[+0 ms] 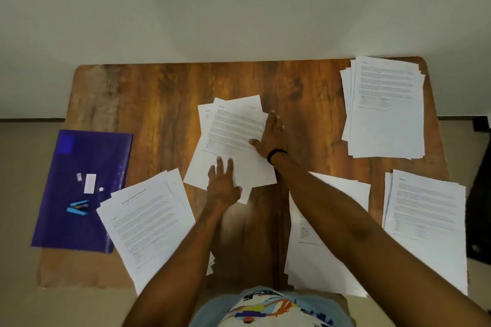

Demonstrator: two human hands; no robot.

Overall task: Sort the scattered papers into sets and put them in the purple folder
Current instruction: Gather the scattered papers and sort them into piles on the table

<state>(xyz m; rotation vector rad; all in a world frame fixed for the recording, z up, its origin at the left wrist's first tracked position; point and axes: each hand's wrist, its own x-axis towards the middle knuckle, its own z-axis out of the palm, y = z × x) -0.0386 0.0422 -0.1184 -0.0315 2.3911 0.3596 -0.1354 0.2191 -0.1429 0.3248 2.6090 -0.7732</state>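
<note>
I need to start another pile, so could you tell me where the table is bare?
The table is bare at its far left, beyond the purple folder and left of the centre pile, and again between that pile and the far-right pile. The near half is crowded: more piles and both arms.

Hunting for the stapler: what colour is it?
Stapler: light blue, lying on the purple folder; head view.

Black wristband, pale blue shirt with multicoloured print

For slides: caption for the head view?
Left hand and right hand flat on the central pile of white printed papers on a brown wooden table.
</note>
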